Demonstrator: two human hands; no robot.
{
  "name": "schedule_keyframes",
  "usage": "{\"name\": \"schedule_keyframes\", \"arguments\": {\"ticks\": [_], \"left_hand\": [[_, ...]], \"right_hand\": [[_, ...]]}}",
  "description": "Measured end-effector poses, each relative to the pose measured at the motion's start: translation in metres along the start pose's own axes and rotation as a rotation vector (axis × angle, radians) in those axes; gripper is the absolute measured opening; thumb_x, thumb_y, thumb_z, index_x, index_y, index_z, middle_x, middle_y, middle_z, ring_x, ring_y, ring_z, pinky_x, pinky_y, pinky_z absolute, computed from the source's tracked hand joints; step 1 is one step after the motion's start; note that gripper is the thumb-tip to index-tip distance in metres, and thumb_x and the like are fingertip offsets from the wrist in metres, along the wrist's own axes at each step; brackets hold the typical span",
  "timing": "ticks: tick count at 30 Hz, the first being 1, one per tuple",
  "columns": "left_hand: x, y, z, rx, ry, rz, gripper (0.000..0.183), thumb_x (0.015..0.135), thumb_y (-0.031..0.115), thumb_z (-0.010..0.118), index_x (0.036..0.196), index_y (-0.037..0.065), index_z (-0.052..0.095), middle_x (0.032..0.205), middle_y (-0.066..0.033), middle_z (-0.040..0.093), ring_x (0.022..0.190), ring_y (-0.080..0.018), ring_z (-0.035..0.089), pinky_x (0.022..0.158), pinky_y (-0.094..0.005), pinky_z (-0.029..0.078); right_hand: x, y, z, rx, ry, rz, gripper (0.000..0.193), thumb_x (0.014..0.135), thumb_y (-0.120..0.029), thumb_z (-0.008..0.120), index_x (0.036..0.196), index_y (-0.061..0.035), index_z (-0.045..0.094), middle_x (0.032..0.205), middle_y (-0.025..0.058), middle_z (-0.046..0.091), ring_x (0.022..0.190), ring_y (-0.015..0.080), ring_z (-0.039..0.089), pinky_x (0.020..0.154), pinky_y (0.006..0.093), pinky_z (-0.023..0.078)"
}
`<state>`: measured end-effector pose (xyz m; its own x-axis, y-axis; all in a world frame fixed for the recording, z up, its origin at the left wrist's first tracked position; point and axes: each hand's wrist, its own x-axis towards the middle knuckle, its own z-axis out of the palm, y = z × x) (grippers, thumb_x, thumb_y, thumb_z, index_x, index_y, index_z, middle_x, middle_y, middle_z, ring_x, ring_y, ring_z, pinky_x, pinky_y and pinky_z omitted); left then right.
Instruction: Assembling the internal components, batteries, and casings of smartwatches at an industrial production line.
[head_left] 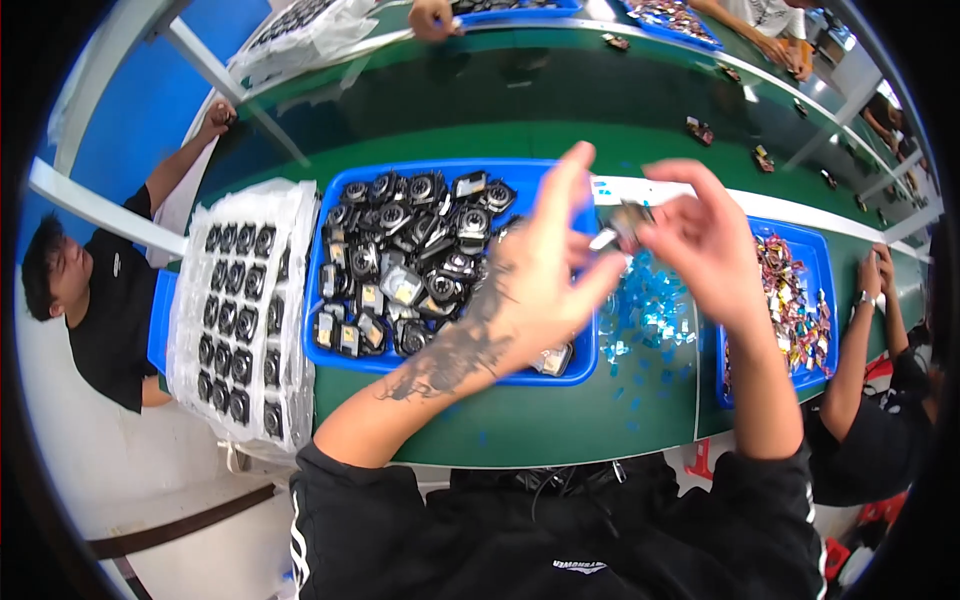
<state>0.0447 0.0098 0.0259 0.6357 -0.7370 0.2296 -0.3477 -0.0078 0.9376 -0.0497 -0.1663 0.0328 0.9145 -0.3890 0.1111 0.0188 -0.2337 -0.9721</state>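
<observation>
Both my hands are raised over the green table (pixel 560 420). My left hand (pixel 545 270) and my right hand (pixel 700 240) meet at a small black and silver part (pixel 625 222), pinched between the fingertips of both. Under my left hand stands a blue tray (pixel 400 365) heaped with several small black fan-like parts (pixel 400 255). Below my right hand lies a scatter of small shiny blue pieces (pixel 645 315) on the table.
A white bagged tray (pixel 240 320) of black round parts in rows sits at the left. A second blue tray (pixel 800 300) holds colourful small wired pieces at the right. Other people sit at the left, at the right and across the table.
</observation>
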Motion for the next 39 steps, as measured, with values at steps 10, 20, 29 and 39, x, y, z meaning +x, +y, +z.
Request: {"name": "schedule_keyframes", "arguments": {"ticks": [10, 20, 29, 39], "left_hand": [[-0.014, -0.068, -0.050, 1.266, -0.083, 0.502, 0.039, 0.078, 0.002, 0.057, 0.117, 0.008, 0.059, 0.113, -0.0163, 0.064, 0.109, -0.0317, 0.057, 0.090, -0.0437, 0.047], [0.001, -0.088, -0.055, 1.374, 0.031, 0.552, 0.040, 0.079, -0.002, 0.053, 0.119, 0.007, 0.057, 0.115, -0.0182, 0.064, 0.107, -0.0367, 0.059, 0.096, -0.0467, 0.045], [0.024, -0.021, -0.031, 0.478, -0.064, -0.035, 0.017, 0.091, 0.004, 0.061, 0.104, -0.001, 0.069, 0.082, -0.0044, 0.068, 0.070, -0.0055, 0.057, 0.064, -0.0227, 0.046], [0.002, -0.021, 0.006, -0.583, -0.243, -0.465, 0.016, 0.091, 0.003, 0.062, 0.105, 0.002, 0.054, 0.093, -0.0121, 0.069, 0.070, -0.0180, 0.071, 0.062, -0.0247, 0.060]], "right_hand": [[0.161, 0.109, -0.047, -0.756, 0.225, 0.241, 0.055, 0.063, -0.023, 0.088, 0.106, 0.0026, 0.066, 0.103, 0.0179, 0.069, 0.097, 0.0292, 0.067, 0.084, 0.0372, 0.052], [0.111, 0.090, -0.152, -0.585, 0.256, 0.024, 0.026, 0.085, -0.022, 0.071, 0.097, -0.0002, 0.068, 0.070, 0.0028, 0.063, 0.065, 0.0110, 0.059, 0.062, 0.0290, 0.047], [-0.010, 0.051, -0.174, -0.858, -0.096, 0.154, 0.009, 0.082, -0.007, 0.069, 0.086, 0.0006, 0.066, 0.071, 0.0050, 0.064, 0.067, 0.0118, 0.060, 0.062, 0.0291, 0.048], [-0.042, 0.059, -0.167, -1.199, -0.094, 0.235, 0.025, 0.072, -0.019, 0.078, 0.086, -0.0038, 0.064, 0.080, 0.0138, 0.067, 0.081, 0.0337, 0.066, 0.071, 0.0434, 0.051]]}}
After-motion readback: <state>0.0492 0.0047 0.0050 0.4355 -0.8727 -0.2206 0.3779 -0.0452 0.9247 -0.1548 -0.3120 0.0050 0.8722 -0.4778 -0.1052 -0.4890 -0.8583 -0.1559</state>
